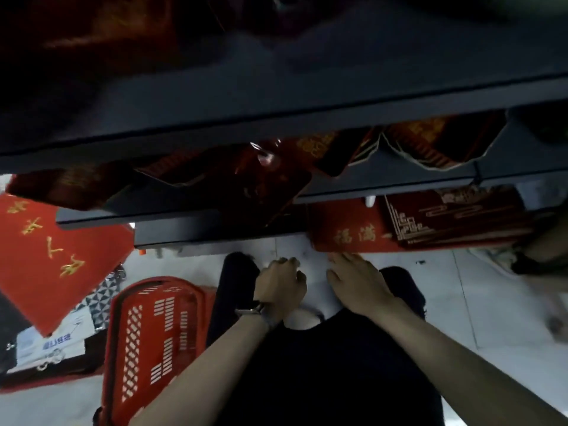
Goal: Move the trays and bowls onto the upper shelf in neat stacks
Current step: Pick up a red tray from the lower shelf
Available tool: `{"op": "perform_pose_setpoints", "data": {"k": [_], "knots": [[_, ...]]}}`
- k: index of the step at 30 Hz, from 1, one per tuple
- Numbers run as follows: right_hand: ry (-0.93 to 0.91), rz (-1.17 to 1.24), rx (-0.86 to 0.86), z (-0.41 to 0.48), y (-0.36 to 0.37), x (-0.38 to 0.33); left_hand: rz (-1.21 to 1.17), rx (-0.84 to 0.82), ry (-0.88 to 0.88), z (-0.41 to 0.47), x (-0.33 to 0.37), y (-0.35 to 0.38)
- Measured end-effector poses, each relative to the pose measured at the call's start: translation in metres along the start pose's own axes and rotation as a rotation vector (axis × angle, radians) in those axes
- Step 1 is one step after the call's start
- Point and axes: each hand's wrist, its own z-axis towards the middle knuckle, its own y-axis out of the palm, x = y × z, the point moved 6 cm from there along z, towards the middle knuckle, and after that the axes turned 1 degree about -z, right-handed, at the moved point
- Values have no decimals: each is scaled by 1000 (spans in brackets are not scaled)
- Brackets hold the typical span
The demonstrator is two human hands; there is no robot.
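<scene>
Foremost, flat red rectangular tray with gold characters (pixel 347 238): low, right of centre, beneath a dark shelf board (pixel 384 189). A maroon tray with gold fretwork (pixel 455 216) lies on it. Right hand (pixel 358 279): fingers straight, tips touching the red tray's near edge. Left hand (pixel 281 282): apart from the right, loosely curled, holding nothing. Dark red trays (pixel 221 186): heaped on the shelf above. Bright red gold-lettered tray (pixel 52 253): far left. Red slotted plastic basket (pixel 153 333): near left, on the pale floor (pixel 479 290).
</scene>
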Motion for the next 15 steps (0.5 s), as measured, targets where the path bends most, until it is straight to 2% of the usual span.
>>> {"op": "perform_pose_setpoints", "data": {"k": [5, 10, 15], "knots": [[6, -79, 140, 43, 54, 38, 76, 86, 91, 57, -13, 64], [31, -9, 263, 101, 95, 63, 87, 164, 111, 115, -41, 112], [-71, -62, 375, 134, 128, 62, 91, 163, 86, 147, -69, 144]]}}
